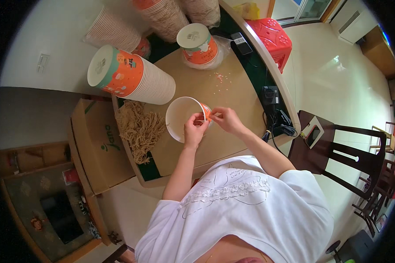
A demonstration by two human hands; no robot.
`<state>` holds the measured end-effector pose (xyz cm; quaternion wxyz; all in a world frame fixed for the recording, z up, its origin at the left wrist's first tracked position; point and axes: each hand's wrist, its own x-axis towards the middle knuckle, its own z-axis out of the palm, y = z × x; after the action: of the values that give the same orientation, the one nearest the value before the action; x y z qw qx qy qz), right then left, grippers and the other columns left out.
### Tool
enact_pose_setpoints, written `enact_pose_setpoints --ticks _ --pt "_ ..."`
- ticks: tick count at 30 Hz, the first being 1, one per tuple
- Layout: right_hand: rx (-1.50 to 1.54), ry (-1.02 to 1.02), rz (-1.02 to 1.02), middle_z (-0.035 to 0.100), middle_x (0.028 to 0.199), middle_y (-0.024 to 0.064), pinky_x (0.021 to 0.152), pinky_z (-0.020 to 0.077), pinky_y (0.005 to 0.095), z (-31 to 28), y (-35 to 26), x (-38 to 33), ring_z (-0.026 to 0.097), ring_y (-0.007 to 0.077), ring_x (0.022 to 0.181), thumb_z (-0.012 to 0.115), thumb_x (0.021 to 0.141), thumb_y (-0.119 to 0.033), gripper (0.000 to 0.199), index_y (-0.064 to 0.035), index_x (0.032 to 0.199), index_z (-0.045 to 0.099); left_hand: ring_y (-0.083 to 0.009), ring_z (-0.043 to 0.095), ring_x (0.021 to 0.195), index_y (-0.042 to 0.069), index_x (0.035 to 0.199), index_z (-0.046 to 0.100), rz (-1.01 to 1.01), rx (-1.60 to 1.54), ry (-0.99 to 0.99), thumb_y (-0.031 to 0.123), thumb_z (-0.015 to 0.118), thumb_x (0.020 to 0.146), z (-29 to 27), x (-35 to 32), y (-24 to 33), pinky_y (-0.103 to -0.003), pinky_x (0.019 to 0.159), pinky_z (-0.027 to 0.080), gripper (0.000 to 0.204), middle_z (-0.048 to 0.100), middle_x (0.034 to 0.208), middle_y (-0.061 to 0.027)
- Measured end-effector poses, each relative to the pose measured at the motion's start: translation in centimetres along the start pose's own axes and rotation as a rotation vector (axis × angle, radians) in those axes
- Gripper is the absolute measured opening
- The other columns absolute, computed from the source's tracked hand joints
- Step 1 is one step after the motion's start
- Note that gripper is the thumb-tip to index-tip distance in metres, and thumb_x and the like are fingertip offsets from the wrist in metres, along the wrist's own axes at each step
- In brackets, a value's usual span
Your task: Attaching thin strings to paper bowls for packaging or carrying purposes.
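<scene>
A white paper bucket with an orange printed outside lies tilted on the brown board, its mouth facing left and toward me. My left hand is closed on its rim, the thumb and fingers pinching the wall. At the bucket's orange side, my right hand has its fingertips pinched together, close to the left fingers. Whatever sits between the right fingertips is too small to make out. Left of the bucket, a heap of tan twisted paper cords lies near the table edge.
A long nested stack of orange-and-green paper buckets lies at the left. Another bucket stack stands behind, in plastic. Small pale bits dot the board. A black phone-like device and cables lie along the right edge. A cardboard box stands left.
</scene>
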<state>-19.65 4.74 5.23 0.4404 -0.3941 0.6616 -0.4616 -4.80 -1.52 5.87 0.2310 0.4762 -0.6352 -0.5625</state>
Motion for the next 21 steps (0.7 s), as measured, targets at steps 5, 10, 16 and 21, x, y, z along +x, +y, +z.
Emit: enact_pose_setpoints --ticks 5,10,16,21 --pt "0.067 0.005 -0.106 0.060 0.063 0.0095 0.053 0.0431 0.0303 -0.4 0.6 0.3 0.055 0.0169 0.055 0.064 0.082 -0.018 0.014 -0.0053 0.088 0.065 -0.0092 0.058 0.072 0.005 0.105 0.063 0.179 0.008 0.108 0.006 0.067 0.078 0.4 -0.7 0.9 -0.024 0.063 0.049 0.027 0.064 0.088 -0.0043" --pt "0.028 -0.026 -0.132 0.059 0.061 0.0105 0.052 0.0425 0.0294 -0.6 0.0 -0.4 0.054 0.0170 0.053 0.064 0.082 -0.016 0.013 -0.0047 0.088 0.065 -0.0080 0.052 0.064 0.003 0.088 0.061 0.063 0.023 0.027 0.017 0.055 0.090 -0.3 -0.1 0.9 -0.023 0.057 0.043 0.015 0.056 0.069 -0.0009" --pt "0.022 0.019 -0.230 0.060 0.062 0.0107 0.051 0.0418 0.0284 -0.2 -0.7 -0.7 0.053 0.0150 0.052 0.064 0.082 -0.014 0.012 -0.0029 0.087 0.065 -0.0070 0.041 0.058 0.003 0.074 0.050 0.030 -0.014 -0.123 0.019 0.048 0.094 0.2 1.0 0.8 -0.024 0.052 0.035 0.026 0.045 0.061 0.0007" --pt "0.233 0.068 -0.095 0.058 0.059 0.0037 0.047 0.0380 0.0248 -0.1 -0.6 -0.2 0.049 0.0075 0.052 0.066 0.081 -0.012 0.010 -0.0024 0.086 0.067 -0.0065 0.038 0.059 0.004 0.075 0.048 0.071 -0.069 -0.142 0.016 0.047 0.094 0.8 1.5 1.4 -0.024 0.053 0.034 0.023 0.042 0.063 0.0021"
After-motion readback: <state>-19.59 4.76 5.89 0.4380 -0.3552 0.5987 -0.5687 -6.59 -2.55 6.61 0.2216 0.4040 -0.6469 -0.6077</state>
